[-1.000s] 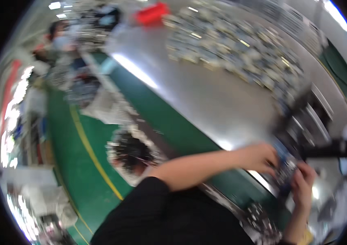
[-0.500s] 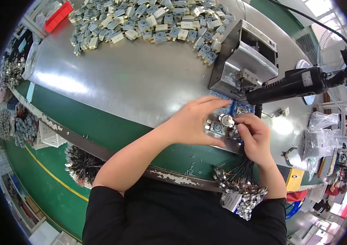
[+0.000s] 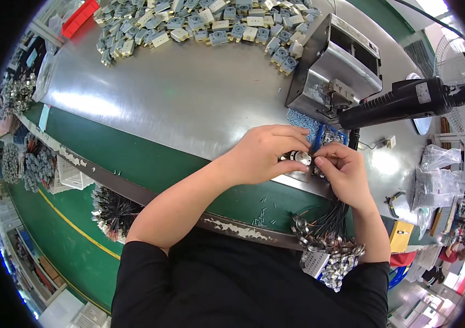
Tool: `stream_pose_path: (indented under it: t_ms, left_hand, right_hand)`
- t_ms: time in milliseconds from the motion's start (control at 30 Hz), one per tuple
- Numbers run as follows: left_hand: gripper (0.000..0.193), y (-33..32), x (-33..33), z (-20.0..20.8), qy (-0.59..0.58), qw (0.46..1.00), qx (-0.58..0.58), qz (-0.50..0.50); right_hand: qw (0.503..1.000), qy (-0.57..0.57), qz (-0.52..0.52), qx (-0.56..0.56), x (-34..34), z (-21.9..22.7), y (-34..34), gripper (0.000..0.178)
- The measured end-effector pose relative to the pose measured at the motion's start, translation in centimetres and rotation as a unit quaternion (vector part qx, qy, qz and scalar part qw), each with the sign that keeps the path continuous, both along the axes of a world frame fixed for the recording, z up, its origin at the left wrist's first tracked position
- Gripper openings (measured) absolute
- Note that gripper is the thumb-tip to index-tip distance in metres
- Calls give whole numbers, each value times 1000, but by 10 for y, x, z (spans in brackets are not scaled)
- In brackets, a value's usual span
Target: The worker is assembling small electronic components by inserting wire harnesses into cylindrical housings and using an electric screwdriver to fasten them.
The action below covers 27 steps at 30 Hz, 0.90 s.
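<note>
Hands close together: left hand (image 3: 268,150) curled round a silver-capped part (image 3: 301,157) over the worktop (image 3: 189,98), right hand (image 3: 344,170) pinched beside it, contents unclear; piece seemingly unfinished, grey blocks (image 3: 219,37) heaped beyond.

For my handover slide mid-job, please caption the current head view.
Bare left hand curled around a small, round, silvery metal part, bare right hand close beside it, near a black cylindrical tool.
</note>
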State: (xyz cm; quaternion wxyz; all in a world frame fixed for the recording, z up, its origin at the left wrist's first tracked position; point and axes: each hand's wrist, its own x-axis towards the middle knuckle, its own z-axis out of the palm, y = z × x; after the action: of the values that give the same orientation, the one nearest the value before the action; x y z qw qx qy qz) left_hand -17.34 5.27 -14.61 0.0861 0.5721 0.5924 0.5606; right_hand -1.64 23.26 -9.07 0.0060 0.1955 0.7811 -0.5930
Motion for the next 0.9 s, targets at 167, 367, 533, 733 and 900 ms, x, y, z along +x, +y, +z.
stream_pose_path:
  t_ms: [167, 367, 533, 733, 900]
  left_hand:
    - [33, 0, -2, 3, -68, 992, -84, -58]
    - [32, 6, 1, 7, -49, 995, -73, -51]
    - [33, 7, -4, 2, -51, 994, -79, -63]
    - [32, 6, -3, 5, -30, 995, -80, -59]
    - [32, 6, -5, 3, -13, 995, -84, -58]
  right_hand:
    - [999, -32, -8, -2, -1, -4, 0, 1]
    - [986, 19, 33, 165, 1, -5, -3, 4]
    - [978, 33, 33, 201, 2, -3, -8, 4]
    - [963, 94, 42, 249, 0, -5, -10, 5]
    - [939, 124, 67, 313, 1, -4, -13, 9]
